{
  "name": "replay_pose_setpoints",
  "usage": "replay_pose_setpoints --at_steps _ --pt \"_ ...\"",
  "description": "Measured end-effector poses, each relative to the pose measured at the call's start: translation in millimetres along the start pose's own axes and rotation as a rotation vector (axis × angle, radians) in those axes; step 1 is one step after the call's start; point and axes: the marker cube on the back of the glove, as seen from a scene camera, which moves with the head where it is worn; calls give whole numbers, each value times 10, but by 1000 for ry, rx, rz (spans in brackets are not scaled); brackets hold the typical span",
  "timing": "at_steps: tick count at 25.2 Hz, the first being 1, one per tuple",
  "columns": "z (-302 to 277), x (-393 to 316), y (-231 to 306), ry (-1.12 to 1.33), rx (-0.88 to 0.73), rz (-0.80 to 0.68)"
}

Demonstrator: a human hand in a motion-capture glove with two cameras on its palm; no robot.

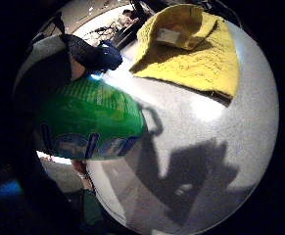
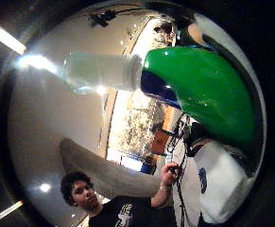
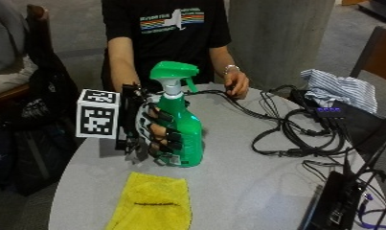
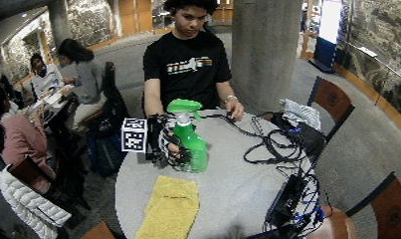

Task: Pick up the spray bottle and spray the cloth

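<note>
Upright on the grey table [image 3: 244, 191] stood the green spray bottle [image 3: 183, 136], my gloved right hand [image 3: 155, 132] curled around its body. Just in front lay the yellow cloth [image 3: 151, 203], apart from the bottle.

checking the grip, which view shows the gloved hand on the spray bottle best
The outside view: the gloved hand has its fingers curled round the spray bottle. The wide outside view shows the same grip. The palm views show only the bottle's green parts.
</note>
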Motion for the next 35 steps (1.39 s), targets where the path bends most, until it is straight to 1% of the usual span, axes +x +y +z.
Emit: replay_pose_setpoints --at_steps 15,20,23,27,30,35 --pt "73 -21 17 10 91 -6" --pt "-115 -84 112 54 138 -34" --pt "-421 -205 161 141 181 -7" --pt "-847 -343 172 392 229 40" --pt "-1066 -416 87 561 221 105" --pt "-1261 -440 -135 701 180 223"
